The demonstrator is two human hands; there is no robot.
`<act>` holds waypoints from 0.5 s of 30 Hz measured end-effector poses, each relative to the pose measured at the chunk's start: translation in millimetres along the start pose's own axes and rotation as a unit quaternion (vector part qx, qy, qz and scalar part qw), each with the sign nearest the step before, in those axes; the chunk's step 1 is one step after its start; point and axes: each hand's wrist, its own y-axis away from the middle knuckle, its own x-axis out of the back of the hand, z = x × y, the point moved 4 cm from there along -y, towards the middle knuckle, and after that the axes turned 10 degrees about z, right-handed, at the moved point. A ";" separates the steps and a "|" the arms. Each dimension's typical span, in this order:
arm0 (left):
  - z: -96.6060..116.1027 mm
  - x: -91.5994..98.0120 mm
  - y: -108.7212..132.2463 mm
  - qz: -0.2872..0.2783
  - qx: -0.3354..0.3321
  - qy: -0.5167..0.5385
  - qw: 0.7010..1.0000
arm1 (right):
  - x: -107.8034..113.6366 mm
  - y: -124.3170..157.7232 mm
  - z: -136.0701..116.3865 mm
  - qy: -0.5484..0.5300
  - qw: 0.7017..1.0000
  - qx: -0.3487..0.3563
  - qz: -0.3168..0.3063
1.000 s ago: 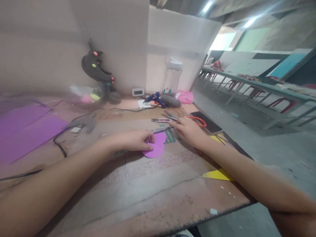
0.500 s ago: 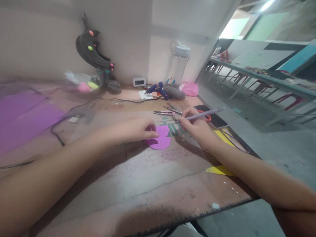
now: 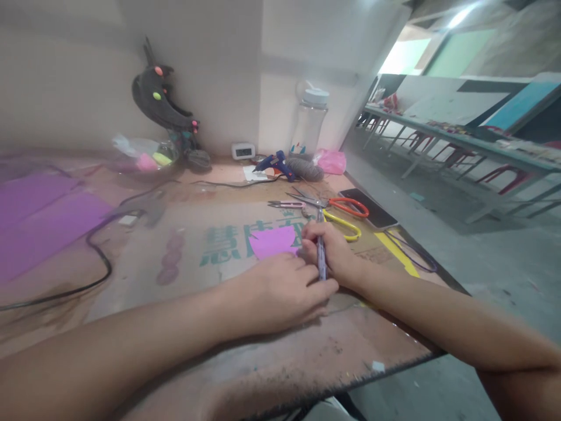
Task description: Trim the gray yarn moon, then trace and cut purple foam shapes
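Observation:
A slim pen [image 3: 321, 254] with a pale purple patterned barrel stands upright between my hands. My right hand [image 3: 339, 252] is closed around its middle. My left hand [image 3: 284, 292] has its curled fingers at the pen's lower end, which they partly hide. Just beyond my left hand lies a purple cut piece [image 3: 272, 241] of sheet material, its near edge covered by the fingers. Past the pen's top are scissors [image 3: 322, 202] with one orange and one yellow handle, and small thread snips [image 3: 286, 204].
A phone [image 3: 370, 209] lies near the table's right edge. Behind are a blue glue gun [image 3: 277, 165], grey yarn [image 3: 304, 168], a clear bottle [image 3: 309, 126] and a small digital clock [image 3: 243, 151]. Purple sheets [image 3: 52, 216] and a black cord [image 3: 107, 263] occupy the left.
My left hand has left the purple piece's top and moved right to the pen. My right hand has turned the pen from slanting sideways to upright. The purple piece has changed its angle.

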 end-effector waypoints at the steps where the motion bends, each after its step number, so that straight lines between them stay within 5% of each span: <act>1: 2.9 -2.5 1.7 0.023 -0.035 -0.040 0.998 | 0.3 0.2 -3.1 -0.008 1.000 0.022 -0.004; 5: 3.0 -6.5 6.5 0.080 -0.086 -0.098 0.988 | 2.1 -0.3 -13.7 -0.024 0.996 0.087 -0.011; 15: 1.5 -8.8 10.4 0.081 -0.075 -0.111 0.988 | 2.8 -4.0 -23.7 -0.018 0.986 0.163 0.002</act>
